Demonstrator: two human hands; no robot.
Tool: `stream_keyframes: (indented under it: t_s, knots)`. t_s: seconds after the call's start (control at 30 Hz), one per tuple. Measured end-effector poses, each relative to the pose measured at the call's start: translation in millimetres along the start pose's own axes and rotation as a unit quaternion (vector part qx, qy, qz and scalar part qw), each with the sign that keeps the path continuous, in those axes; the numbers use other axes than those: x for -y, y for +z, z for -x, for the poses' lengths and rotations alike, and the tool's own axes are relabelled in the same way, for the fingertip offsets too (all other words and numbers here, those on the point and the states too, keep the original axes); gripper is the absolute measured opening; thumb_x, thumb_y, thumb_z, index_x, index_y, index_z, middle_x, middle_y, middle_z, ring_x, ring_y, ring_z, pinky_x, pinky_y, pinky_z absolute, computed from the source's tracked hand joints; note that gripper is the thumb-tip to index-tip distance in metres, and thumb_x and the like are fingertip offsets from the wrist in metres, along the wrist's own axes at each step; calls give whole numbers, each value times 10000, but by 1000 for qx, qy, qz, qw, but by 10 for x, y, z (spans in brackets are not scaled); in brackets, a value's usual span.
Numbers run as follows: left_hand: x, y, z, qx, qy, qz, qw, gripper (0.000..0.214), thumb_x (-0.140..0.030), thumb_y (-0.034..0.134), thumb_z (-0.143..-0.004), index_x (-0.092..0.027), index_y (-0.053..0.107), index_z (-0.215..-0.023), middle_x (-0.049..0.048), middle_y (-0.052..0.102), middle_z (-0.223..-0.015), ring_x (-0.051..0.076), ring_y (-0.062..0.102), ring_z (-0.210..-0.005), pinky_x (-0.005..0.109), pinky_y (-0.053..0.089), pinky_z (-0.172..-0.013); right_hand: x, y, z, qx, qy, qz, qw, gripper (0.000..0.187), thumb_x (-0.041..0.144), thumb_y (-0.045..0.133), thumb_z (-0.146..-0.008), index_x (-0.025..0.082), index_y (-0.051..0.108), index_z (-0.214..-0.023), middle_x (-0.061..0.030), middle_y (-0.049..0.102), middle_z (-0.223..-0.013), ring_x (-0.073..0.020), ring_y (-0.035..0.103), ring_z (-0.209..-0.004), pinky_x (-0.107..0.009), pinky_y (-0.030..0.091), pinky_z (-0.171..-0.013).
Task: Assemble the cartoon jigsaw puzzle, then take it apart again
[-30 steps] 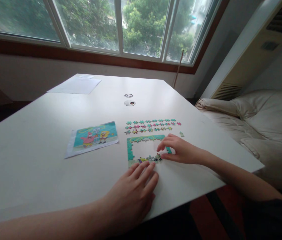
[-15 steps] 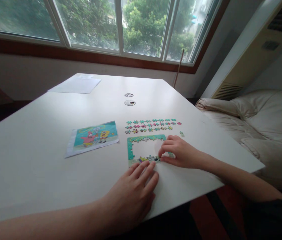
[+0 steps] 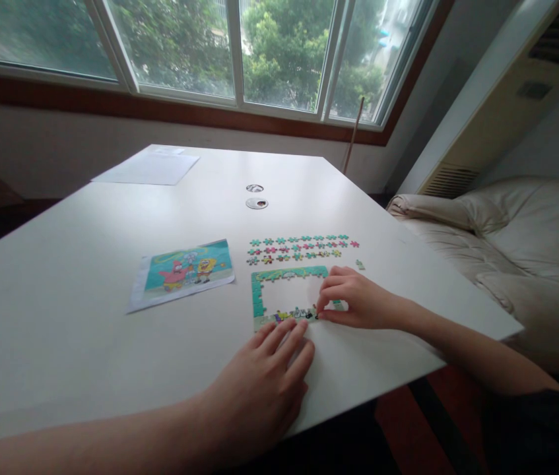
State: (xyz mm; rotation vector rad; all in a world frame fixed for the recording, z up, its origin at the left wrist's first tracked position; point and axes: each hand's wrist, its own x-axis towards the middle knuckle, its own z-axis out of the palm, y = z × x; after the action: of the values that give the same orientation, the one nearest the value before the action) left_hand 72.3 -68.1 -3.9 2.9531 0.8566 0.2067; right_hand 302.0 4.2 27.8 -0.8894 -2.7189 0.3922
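A partly built jigsaw frame [image 3: 279,293] with a teal border lies on the white table [image 3: 86,264]. My right hand [image 3: 358,300] rests on its right side, fingers curled and pinched together at the lower right corner; what they hold is hidden. My left hand [image 3: 264,382] lies flat on the table just below the frame's bottom edge, fingers stretched out and touching it. Several loose puzzle pieces [image 3: 299,247] lie in rows beyond the frame. One stray piece [image 3: 360,264] sits to the right of the rows.
A printed cartoon reference picture [image 3: 185,272] lies left of the frame. A sheet of paper [image 3: 148,169] is at the far left corner, and two round cable holes [image 3: 256,196] sit mid-table. A cream cushion [image 3: 507,237] lies right of the table, under windows.
My right hand's fingers have curled in and slid slightly toward the frame's lower right corner. My left hand has stayed put.
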Motion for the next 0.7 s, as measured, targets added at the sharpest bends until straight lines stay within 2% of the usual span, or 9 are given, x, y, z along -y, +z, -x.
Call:
stream_keyframes:
  t_s: [0.17,0.3,0.47,0.6,0.7]
  knots:
    - [-5,-20,-2,-4,2,1,1000,368,-285,356,-912,-137,453,-1234,146,435,-1349,305,426,-1204,451,343,-994,-216,-312,108,19,51,-23,998,134,254,525,-842,168,624,-815,-40,640,-809,-130,545,-746,-262,414,-729]
    - [-5,-17,1,-5,3,-1,1000,362,-280,361,-912,-132,462,-1226,151,437,-1344,307,418,-1209,453,347,-991,-408,-482,258,112,125,-17,986,161,287,515,-833,176,629,-851,-27,630,-785,-129,547,-693,-252,418,-650]
    - [8,-1,5,-2,0,6,1000,371,-284,372,-908,-144,447,-1244,137,420,-1363,304,394,-1231,452,332,-1010,-501,-534,388,203,194,-41,959,182,326,565,-779,182,640,-859,-22,616,-753,-143,556,-679,-247,410,-601]
    - [1,-24,1,13,-2,5,1000,370,-287,362,-914,-142,446,-1243,137,424,-1360,301,405,-1225,450,337,-1009,-461,-544,381,216,215,-32,952,221,337,592,-756,174,606,-904,-22,604,-750,-144,558,-670,-244,407,-595]
    - [-9,-35,8,17,-5,4,1000,374,-295,369,-914,-143,439,-1249,135,415,-1367,300,393,-1233,450,332,-1012,-392,-521,322,215,200,-39,955,262,348,587,-769,177,576,-967,-17,599,-757,-139,558,-673,-240,406,-603]
